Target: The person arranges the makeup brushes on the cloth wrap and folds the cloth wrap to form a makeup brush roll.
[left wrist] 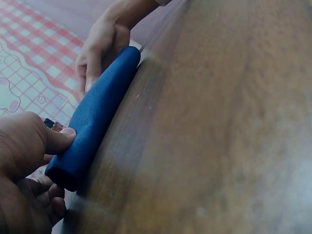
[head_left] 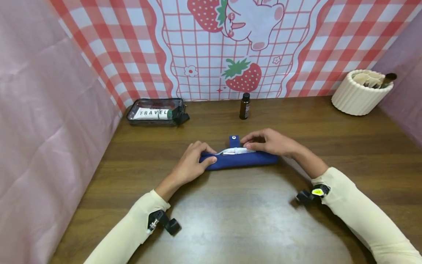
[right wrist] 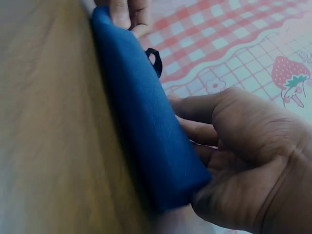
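Observation:
A long dark-blue pouch [head_left: 244, 160] lies across the wooden table with its upper side gaping. White material [head_left: 235, 150] shows in the gap, and a short blue strap with a snap button [head_left: 234, 138] sticks up behind it. My left hand [head_left: 192, 161] grips the pouch's left end, its thumb pressed on the front face. My right hand [head_left: 273, 142] bends over the right part of the opening, thumb and fingertips close together at the white material. In the right wrist view its fingers [right wrist: 195, 109] pass behind the blue pouch [right wrist: 146, 112]; I cannot tell whether they pinch anything.
Behind the pouch stands a small dark bottle with a black cap [head_left: 244, 106]. A clear black-edged travel bag [head_left: 155, 112] lies at the back left. At the back right is a white ribbed holder [head_left: 359, 95] with brushes. A patterned cloth [head_left: 132, 47] hangs along the table's back.

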{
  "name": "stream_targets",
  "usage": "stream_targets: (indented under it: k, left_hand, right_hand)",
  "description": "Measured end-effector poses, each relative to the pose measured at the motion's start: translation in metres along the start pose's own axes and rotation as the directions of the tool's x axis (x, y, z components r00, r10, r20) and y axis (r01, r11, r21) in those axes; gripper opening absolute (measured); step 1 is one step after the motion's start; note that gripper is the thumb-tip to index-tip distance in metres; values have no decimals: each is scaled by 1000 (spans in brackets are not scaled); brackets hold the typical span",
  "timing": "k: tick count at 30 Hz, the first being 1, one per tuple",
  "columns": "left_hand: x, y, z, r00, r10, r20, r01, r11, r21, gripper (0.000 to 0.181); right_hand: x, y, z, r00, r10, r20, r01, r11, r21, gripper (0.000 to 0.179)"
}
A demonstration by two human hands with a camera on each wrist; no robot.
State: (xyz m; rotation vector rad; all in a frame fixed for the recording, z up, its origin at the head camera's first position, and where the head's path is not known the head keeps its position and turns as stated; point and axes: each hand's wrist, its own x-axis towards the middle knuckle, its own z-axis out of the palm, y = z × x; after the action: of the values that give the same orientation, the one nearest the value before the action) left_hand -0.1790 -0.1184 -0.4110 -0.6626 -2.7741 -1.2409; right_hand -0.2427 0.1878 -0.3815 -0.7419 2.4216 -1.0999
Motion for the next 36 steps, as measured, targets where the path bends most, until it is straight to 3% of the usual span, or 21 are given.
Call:
stream_targets:
  k: [3, 7, 13, 19, 24, 29, 36]
  left_hand:
    - [1, 1, 1, 1000, 1, -3, -1, 1000, 0, 12]
    - [1, 2, 2, 1000, -1, -1, 1, 1000, -3, 12]
    - [0, 0, 2, 1000, -9, -4, 9, 1000, 3, 12]
    - [-1, -1, 1, 1000, -16, 1, 16, 1000, 2, 13]
    - [-2, -1, 0, 1000, -21, -5, 21, 1000, 7, 14]
    - [-2, -2, 1, 1000, -15, -15, 15, 1000, 1, 14]
    - [-2, -3, 2, 1000, -23, -14, 23, 1000, 2, 13]
  right_hand:
    - [9, -1, 0, 999, 51, -8, -50, 998, 48, 36]
    - [15, 0, 7, 996, 44, -80, -39, 997, 62, 35]
    - [16, 0, 19, 976, -50, -214, 59, 998, 35, 24]
    - [15, -2, 25, 945, -189, -269, 162, 980, -119, 13]
    - [14, -1, 25, 936, -288, -201, 242, 944, -223, 9]
    - [14, -1, 22, 937, -337, -89, 311, 924, -222, 8]
    - [15, -1, 18, 898, -440, -1, 428, 875, -227, 14]
